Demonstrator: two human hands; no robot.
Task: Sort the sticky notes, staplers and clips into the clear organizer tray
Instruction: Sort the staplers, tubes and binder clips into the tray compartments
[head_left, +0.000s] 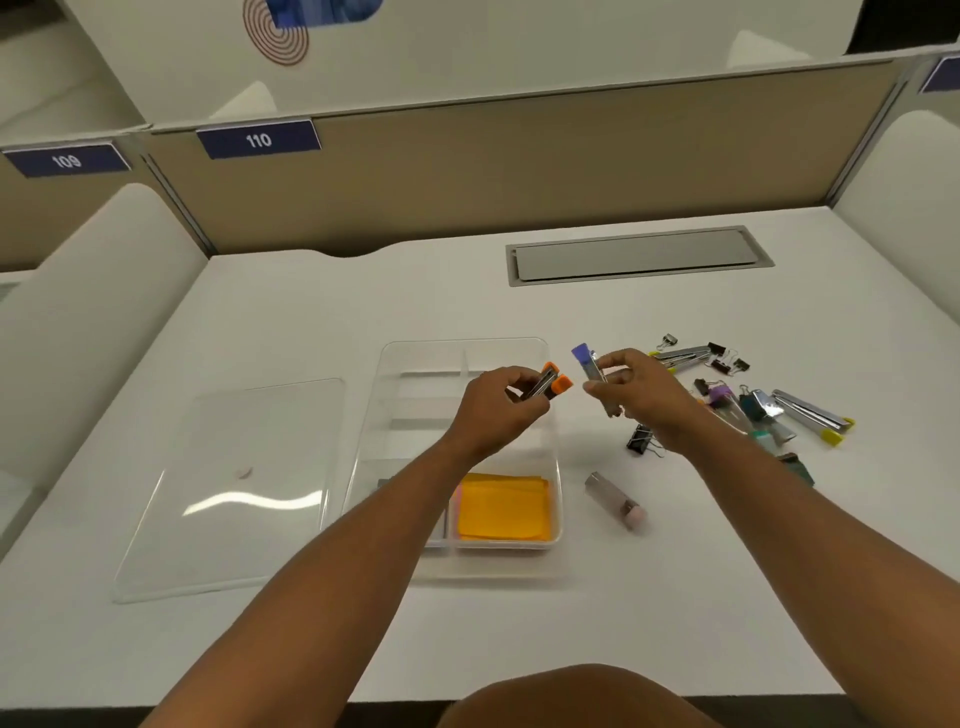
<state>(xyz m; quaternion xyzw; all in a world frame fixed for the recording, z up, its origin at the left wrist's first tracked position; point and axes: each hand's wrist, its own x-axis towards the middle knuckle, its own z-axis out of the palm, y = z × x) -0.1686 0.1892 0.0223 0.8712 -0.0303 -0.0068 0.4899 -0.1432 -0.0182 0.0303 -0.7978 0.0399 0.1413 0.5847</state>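
Both bare forearms rose from the bottom edge of the frame toward its centre, over a white desk (311, 322). At centre, the left hand (493, 410) was closed in a pinch on an orange-ended stapler (550, 385), held above the right wall of the clear organizer tray (384, 364); just to its right, the right hand (636, 387) pinched a blue-ended stapler (587, 364) in its fingertips, tilted with the blue end up. By my reading the sort was early. Only the sticky notes (504, 506), an orange-yellow stack with a pink edge showing at its left, lay in the tray's lower-right compartment; something dark sat in the compartment beside it, mostly hidden by the left forearm. The upper compartments looked bare. Still to be sorted were a pink-ended stapler (615, 499) lying alone right of the tray, a black binder clip (641, 439) below the right hand, and the loose pile (753, 395) at centre right, a mix of chrome staplers with yellow, teal and purple ends and small black clips. A clear flat lid (234, 483) lay left of the tray. The tray itself was transparent, rounded at its corners, split by low dividers into several compartments.
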